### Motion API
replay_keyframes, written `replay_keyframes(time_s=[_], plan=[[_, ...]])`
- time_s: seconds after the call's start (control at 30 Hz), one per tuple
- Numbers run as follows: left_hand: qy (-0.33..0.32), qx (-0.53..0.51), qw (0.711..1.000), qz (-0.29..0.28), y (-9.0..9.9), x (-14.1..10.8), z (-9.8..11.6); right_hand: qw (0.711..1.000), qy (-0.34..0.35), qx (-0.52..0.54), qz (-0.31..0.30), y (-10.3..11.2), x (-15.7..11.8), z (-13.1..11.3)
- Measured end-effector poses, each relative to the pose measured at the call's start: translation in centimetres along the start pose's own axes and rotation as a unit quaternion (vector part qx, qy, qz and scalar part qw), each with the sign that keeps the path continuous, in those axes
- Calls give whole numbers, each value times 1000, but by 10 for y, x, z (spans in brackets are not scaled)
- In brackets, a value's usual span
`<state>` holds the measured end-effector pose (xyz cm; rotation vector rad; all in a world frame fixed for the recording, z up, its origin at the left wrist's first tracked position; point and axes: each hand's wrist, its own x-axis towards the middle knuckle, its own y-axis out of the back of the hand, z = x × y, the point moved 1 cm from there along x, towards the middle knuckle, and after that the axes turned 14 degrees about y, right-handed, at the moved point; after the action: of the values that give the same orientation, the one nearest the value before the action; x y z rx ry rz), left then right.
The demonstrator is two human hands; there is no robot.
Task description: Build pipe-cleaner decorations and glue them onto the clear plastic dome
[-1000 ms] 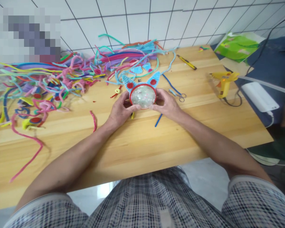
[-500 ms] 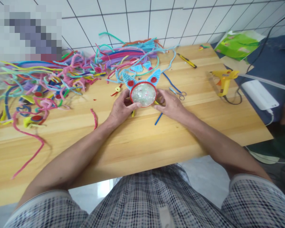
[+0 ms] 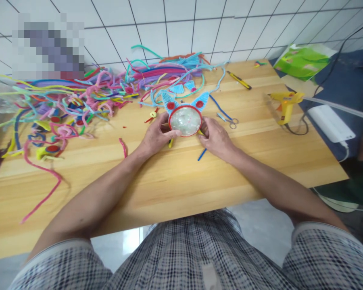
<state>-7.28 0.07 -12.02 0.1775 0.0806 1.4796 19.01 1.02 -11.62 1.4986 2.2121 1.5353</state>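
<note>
A round ornament with a clear, sparkly, pale face and a red rim is held up over the table between my hands. Two light-blue pipe-cleaner ears, each bearing a red disc, stick up from its top. My left hand grips the left side, its thumb lying on the lower rim. On the other side my right hand has curled fingers against the right rim; some fingertips are hidden behind it. Beneath the right hand a blue pipe cleaner shows, and a yellow piece shows beside my left thumb.
Tangled coloured pipe cleaners heap along the wall at the left and back. Scissors, a yellow utility knife and a corded yellow glue gun lie to the right. A pink pipe cleaner trails towards the table's front left.
The camera view has shifted slightly, so the table's things sit a little lower and further right. My right fingers have closed in against the rim; both hands stay at the ornament.
</note>
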Motion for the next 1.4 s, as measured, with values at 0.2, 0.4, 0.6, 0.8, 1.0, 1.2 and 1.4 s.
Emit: replay_keyframes(time_s=[0.2,0.4,0.6,0.8,1.0,1.2,1.4], plan=[[-3,-19,1000,9,-5,6,-3,999,13,-36,10,-6,7,6],[12,-25,999,27,-6,10,-2,998,36,-41,21,-13,16,15],[-4,-44,999,-25,7,42,-8,997,32,-54,34,-23,34,32],[3,-54,998,-25,15,73,-12,998,30,-58,22,-27,62,51],[-6,-52,999,1,16,91,-16,997,45,-61,33,-29,79,65],[-12,-24,999,27,16,89,-15,996,50,-67,28,-27,81,66],[-20,-23,999,30,16,94,-20,997,44,-64,21,-23,82,63]])
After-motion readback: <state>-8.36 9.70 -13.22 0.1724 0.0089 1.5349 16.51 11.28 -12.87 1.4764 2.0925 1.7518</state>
